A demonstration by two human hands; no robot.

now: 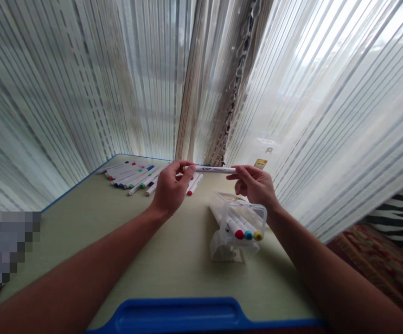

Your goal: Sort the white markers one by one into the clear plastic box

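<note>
A white marker (215, 170) is held level above the table, one end in each hand. My left hand (173, 184) pinches its left end, where a bit of yellow shows. The fingertips of my right hand (256, 182) are closed on the other end. Below my right hand, a clear plastic case (218, 250) lies on the table with its end open toward me. Inside it are a red-tipped marker (235, 229), a blue-tipped marker (248, 234) and a yellow-tipped marker (258, 235). Past my left hand, several loose white markers (131, 175) lie in a spread row, partly hidden by that hand.
The pale green table (173, 269) has a blue rim with a molded blue tray (176, 311) at the near edge. Striped sheer curtains (145, 83) hang behind it. A clear packet with a yellow label (260, 163) stands at the back right. Patterned fabric (378, 260) lies at right.
</note>
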